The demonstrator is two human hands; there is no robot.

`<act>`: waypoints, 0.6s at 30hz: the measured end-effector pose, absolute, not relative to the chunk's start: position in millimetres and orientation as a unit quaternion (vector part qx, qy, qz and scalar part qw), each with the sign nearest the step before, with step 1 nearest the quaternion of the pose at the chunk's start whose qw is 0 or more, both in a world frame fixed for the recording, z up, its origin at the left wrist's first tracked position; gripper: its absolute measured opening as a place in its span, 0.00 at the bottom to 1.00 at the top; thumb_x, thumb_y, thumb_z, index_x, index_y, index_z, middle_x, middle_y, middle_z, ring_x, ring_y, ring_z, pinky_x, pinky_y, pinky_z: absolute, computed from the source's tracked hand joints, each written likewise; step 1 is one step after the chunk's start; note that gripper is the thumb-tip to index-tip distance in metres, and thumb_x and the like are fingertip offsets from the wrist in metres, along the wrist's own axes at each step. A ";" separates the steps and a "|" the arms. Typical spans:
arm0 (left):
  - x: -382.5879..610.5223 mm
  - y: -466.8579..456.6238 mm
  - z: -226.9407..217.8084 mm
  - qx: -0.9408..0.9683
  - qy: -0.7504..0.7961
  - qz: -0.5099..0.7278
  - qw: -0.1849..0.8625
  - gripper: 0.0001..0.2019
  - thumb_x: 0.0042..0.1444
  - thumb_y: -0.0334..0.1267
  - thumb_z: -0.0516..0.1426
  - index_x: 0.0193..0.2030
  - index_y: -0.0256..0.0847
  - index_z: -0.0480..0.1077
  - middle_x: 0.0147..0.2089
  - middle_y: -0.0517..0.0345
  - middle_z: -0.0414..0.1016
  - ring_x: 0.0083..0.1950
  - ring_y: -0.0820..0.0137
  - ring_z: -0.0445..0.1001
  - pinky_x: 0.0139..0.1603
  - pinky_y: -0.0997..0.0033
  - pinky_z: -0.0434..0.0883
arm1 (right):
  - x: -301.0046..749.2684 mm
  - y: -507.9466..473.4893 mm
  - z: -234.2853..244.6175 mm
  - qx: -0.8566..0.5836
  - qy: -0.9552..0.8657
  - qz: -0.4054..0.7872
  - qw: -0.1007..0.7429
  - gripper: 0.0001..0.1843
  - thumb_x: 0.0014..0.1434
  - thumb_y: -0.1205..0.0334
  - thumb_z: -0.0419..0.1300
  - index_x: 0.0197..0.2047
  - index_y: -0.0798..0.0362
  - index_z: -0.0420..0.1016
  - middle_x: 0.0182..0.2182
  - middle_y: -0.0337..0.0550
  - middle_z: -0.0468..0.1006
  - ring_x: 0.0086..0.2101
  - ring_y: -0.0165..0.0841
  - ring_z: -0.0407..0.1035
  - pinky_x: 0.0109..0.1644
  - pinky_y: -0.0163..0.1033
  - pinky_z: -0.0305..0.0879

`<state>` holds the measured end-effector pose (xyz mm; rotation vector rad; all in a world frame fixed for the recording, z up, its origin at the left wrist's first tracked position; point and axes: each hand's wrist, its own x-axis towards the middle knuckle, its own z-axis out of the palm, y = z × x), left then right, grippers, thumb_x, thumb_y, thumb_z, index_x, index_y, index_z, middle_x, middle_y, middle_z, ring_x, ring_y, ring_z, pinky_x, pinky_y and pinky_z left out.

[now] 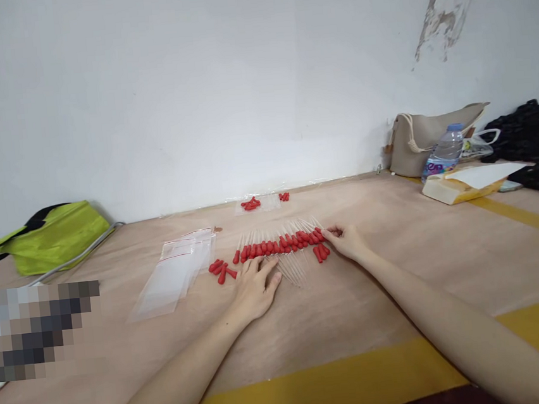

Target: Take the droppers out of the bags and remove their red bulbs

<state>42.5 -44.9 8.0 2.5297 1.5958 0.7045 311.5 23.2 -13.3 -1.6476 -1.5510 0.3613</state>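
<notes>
Head view, only view. Left hand (256, 289): palm down, fingers loosely spread, fingertips at the near edge of a row of red bulbs (264, 248); no grasp seen. Right hand (347, 242): thumb and forefinger drawn narrow at the row's right end, touching or nearly touching the last bulb; cannot tell whether it is pinched.

The row lies between the hands. Clear tubes (292, 269) fan out from it, most to the far side, some to the near side, just right of the left thumb. Loose bulbs (221, 273) sit just left of the left fingers; a few more bulbs (322, 252) lie just in front of the right fingertips, on the near side. Flat clear bags (175, 268) lie left of the left hand. Beyond both hands, near the wall, more bulbs (250, 204) rest on or in clear film; cannot tell which.

Handling notes (judgement): tubes look thin and probably brittle, so best steered by the bulbs with light fingertip pressure. Left hand should steady the row without leaning on the near tubes. Right hand does well to take one bulb at a time and keep the tubes from crossing.
</notes>
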 end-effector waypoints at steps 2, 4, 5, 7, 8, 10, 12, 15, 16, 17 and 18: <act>42.8 -46.9 8.3 0.828 0.512 0.226 0.032 0.17 0.59 0.45 0.48 0.53 0.47 0.64 0.54 0.51 0.64 0.57 0.60 0.60 0.54 0.51 0.59 | 310.2 21.7 -11.7 -0.659 -0.616 0.143 0.408 0.15 0.51 0.52 0.56 0.33 0.53 0.77 0.25 0.43 0.77 0.26 0.33 0.70 0.28 0.34 0.60; 42.5 -48.6 9.3 0.834 0.500 0.231 0.038 0.17 0.59 0.44 0.48 0.53 0.46 0.65 0.55 0.52 0.65 0.56 0.61 0.60 0.54 0.52 0.60 | 309.3 21.2 -10.5 -0.661 -0.616 0.142 0.405 0.14 0.51 0.54 0.55 0.33 0.54 0.77 0.26 0.44 0.78 0.27 0.33 0.71 0.28 0.34 0.61; 42.3 -49.1 9.9 0.837 0.494 0.232 0.040 0.17 0.59 0.44 0.48 0.53 0.45 0.65 0.55 0.52 0.64 0.57 0.61 0.60 0.55 0.53 0.60 | 308.9 21.4 -10.2 -0.661 -0.616 0.141 0.405 0.14 0.51 0.54 0.55 0.34 0.54 0.77 0.26 0.44 0.78 0.27 0.33 0.71 0.28 0.34 0.61; 42.1 -49.0 10.6 0.841 0.486 0.234 0.044 0.17 0.58 0.43 0.49 0.53 0.43 0.64 0.57 0.51 0.64 0.58 0.61 0.60 0.56 0.53 0.59 | 308.1 22.2 -10.3 -0.660 -0.618 0.141 0.404 0.14 0.51 0.55 0.55 0.35 0.53 0.77 0.25 0.44 0.78 0.26 0.33 0.70 0.27 0.33 0.60; 42.1 -48.5 10.6 0.843 0.482 0.235 0.044 0.18 0.58 0.43 0.49 0.54 0.42 0.64 0.57 0.51 0.64 0.58 0.61 0.60 0.57 0.54 0.59 | 307.6 22.6 -10.5 -0.660 -0.618 0.140 0.404 0.14 0.51 0.55 0.56 0.35 0.53 0.77 0.25 0.43 0.78 0.26 0.32 0.70 0.26 0.33 0.59; 42.3 -47.2 10.1 0.848 0.472 0.238 0.043 0.18 0.58 0.43 0.49 0.54 0.41 0.63 0.56 0.51 0.65 0.58 0.62 0.60 0.57 0.54 0.59 | 306.3 23.4 -10.9 -0.659 -0.618 0.137 0.405 0.13 0.51 0.56 0.56 0.35 0.52 0.78 0.24 0.42 0.77 0.24 0.31 0.69 0.25 0.32 0.58; 42.3 -45.7 9.2 0.850 0.467 0.239 0.042 0.19 0.58 0.43 0.49 0.55 0.41 0.62 0.55 0.51 0.66 0.58 0.62 0.61 0.56 0.55 0.60 | 304.9 23.7 -11.0 -0.659 -0.617 0.133 0.410 0.11 0.50 0.57 0.56 0.33 0.51 0.78 0.22 0.40 0.76 0.22 0.30 0.68 0.23 0.32 0.55; 41.0 -43.9 7.2 0.850 0.468 0.238 0.050 0.18 0.59 0.42 0.47 0.56 0.41 0.61 0.55 0.52 0.67 0.58 0.62 0.60 0.56 0.55 0.60 | 303.9 23.7 -9.4 -0.658 -0.608 0.122 0.427 0.11 0.50 0.57 0.55 0.30 0.52 0.77 0.19 0.40 0.74 0.21 0.29 0.66 0.23 0.32 0.54; 40.1 -43.5 6.7 0.849 0.466 0.243 0.057 0.18 0.60 0.41 0.46 0.55 0.41 0.61 0.55 0.52 0.67 0.58 0.62 0.61 0.57 0.55 0.60 | 304.0 23.3 -8.4 -0.658 -0.602 0.118 0.437 0.12 0.51 0.57 0.55 0.31 0.53 0.77 0.20 0.40 0.74 0.21 0.30 0.65 0.23 0.32 0.54; 39.0 -43.2 6.5 0.847 0.464 0.253 0.064 0.17 0.60 0.40 0.46 0.55 0.41 0.61 0.55 0.53 0.67 0.57 0.63 0.62 0.56 0.57 0.61 | 304.3 22.5 -7.2 -0.657 -0.596 0.113 0.447 0.13 0.51 0.56 0.54 0.32 0.53 0.76 0.21 0.40 0.73 0.22 0.30 0.65 0.23 0.32 0.54; 37.6 -43.1 6.6 0.843 0.461 0.267 0.071 0.17 0.61 0.40 0.45 0.54 0.41 0.62 0.54 0.53 0.67 0.56 0.64 0.64 0.55 0.58 0.62 | 304.5 21.1 -5.8 -0.656 -0.590 0.108 0.457 0.15 0.53 0.54 0.53 0.35 0.53 0.75 0.22 0.41 0.73 0.22 0.30 0.65 0.24 0.33 0.55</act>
